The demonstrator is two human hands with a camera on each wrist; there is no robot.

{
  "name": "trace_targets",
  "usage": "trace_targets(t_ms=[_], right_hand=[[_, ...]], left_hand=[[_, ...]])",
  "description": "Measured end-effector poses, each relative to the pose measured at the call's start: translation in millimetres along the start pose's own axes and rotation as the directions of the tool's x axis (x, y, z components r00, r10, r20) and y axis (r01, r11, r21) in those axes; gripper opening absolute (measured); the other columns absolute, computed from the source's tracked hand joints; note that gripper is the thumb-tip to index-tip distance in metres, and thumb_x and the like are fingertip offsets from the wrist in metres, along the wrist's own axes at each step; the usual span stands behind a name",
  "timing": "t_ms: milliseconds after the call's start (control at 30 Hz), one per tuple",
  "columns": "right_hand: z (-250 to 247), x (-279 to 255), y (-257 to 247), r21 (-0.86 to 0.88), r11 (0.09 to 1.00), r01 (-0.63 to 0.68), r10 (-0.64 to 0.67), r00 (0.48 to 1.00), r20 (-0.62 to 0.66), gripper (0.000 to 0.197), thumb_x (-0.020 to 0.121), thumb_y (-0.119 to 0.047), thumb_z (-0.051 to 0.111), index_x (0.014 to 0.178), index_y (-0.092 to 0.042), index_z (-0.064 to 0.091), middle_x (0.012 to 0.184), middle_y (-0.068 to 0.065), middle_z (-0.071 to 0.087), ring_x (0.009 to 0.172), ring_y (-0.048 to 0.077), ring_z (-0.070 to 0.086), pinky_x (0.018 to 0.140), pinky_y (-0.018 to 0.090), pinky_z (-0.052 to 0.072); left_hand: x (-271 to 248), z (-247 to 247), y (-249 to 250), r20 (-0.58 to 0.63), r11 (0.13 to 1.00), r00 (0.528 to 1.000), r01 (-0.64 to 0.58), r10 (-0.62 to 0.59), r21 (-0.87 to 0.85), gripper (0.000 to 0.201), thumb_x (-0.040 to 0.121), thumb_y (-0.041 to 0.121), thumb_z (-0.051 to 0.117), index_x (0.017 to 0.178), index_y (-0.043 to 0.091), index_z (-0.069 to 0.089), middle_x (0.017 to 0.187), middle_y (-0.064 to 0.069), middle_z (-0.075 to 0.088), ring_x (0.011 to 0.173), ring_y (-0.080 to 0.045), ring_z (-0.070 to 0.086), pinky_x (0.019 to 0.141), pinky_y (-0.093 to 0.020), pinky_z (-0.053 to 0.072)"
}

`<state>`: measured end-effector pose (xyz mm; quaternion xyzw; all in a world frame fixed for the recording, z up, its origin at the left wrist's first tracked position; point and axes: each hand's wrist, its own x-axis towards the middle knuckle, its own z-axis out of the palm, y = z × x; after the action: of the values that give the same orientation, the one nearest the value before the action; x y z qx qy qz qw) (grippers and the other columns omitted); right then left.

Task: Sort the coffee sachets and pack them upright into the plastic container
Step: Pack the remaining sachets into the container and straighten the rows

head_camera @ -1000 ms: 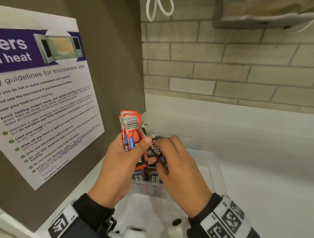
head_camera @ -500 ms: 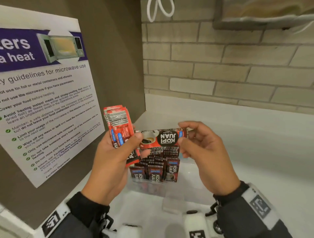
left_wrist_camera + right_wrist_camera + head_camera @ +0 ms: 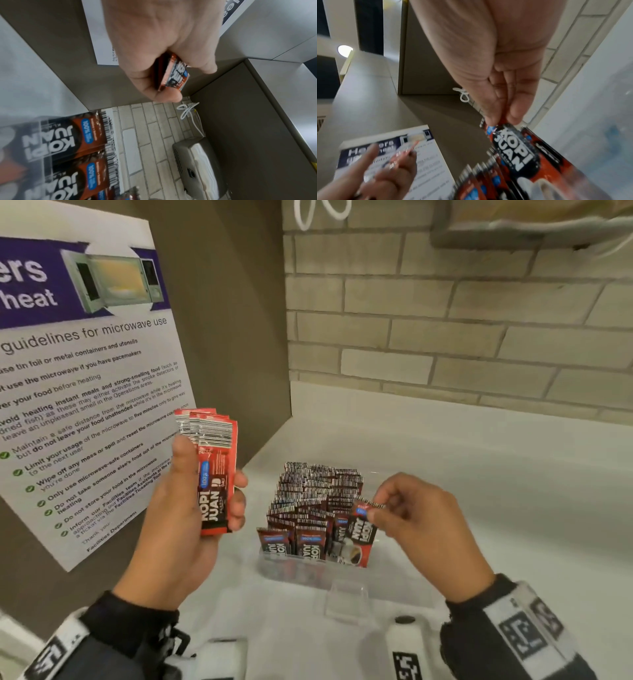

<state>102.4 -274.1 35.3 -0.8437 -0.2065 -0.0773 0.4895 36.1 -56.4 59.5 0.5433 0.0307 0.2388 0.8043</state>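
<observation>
Your left hand [image 3: 185, 508] grips a fanned stack of sachets [image 3: 212, 470] upright, thumb across the front, held up left of the plastic container [image 3: 346, 583] and clear of it. Your right hand [image 3: 421, 529] pinches a single sachet [image 3: 363, 530] by its top edge between thumb and fingers, its lower end down at the front right of the packed sachets [image 3: 315, 501] standing upright in the container on the white counter [image 3: 496, 491].

A microwave-use poster [image 3: 82, 378] is fixed to the brown side panel [image 3: 233, 313]. A white cord [image 3: 322, 213] is hung against the brick wall [image 3: 462, 326].
</observation>
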Motion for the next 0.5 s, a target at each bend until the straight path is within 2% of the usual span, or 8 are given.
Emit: trace_targets(t_ms=[67, 167, 333, 500], right_hand=[[10.2, -1.2, 4.7, -0.092, 0.996, -0.007, 0.010, 0.999, 0.031, 0.022, 0.078, -0.005, 0.071, 0.068, -0.021, 0.058, 0.063, -0.006, 0.060, 0.056, 0.003, 0.053, 0.056, 0.011, 0.043], [20.3, 1.6, 8.2, -0.147, 0.989, -0.004, 0.010, 0.999, 0.040, 0.025, 0.078, -0.005, 0.070, 0.067, -0.024, 0.056, 0.065, -0.006, 0.059, 0.053, 0.003, 0.051, 0.058, 0.013, 0.044], [30.5, 5.6, 10.2, -0.193, 0.981, 0.014, -0.007, 0.999, 0.039, 0.018, 0.078, -0.004, 0.068, 0.073, -0.017, 0.057, 0.068, -0.007, 0.055, 0.056, 0.003, 0.048, 0.058, 0.014, 0.041], [32.0, 6.0, 13.8, -0.170, 0.985, -0.004, 0.011, 0.999, 0.037, 0.036, 0.075, -0.006, 0.073, 0.073, -0.024, 0.042, 0.070, -0.006, 0.049, 0.060, 0.008, 0.047, 0.055, 0.014, 0.038]], left_hand=[[-3.0, -1.2, -2.0, 0.063, 1.000, 0.998, 0.002, -0.002, 0.000, 0.060, 0.058, 0.075, 0.062, 0.085, 0.021, 0.064, 0.064, -0.002, 0.059, 0.043, -0.011, 0.048, 0.038, -0.018, 0.038], [-4.9, -4.8, -4.1, 0.133, 1.000, 0.991, 0.023, -0.021, -0.012, 0.064, 0.050, 0.071, 0.076, 0.089, 0.021, 0.065, 0.068, -0.002, 0.059, 0.047, -0.011, 0.049, 0.039, -0.019, 0.039], [-4.8, -6.3, -6.6, 0.124, 0.999, 0.992, 0.039, -0.036, -0.026, 0.071, 0.048, 0.067, 0.081, 0.094, 0.016, 0.061, 0.067, -0.001, 0.057, 0.047, -0.011, 0.049, 0.041, -0.019, 0.040], [-6.8, -6.5, -9.2, 0.122, 0.998, 0.992, 0.049, -0.045, -0.030, 0.068, 0.050, 0.070, 0.078, 0.091, 0.017, 0.064, 0.068, -0.001, 0.056, 0.049, -0.011, 0.049, 0.041, -0.019, 0.040]])
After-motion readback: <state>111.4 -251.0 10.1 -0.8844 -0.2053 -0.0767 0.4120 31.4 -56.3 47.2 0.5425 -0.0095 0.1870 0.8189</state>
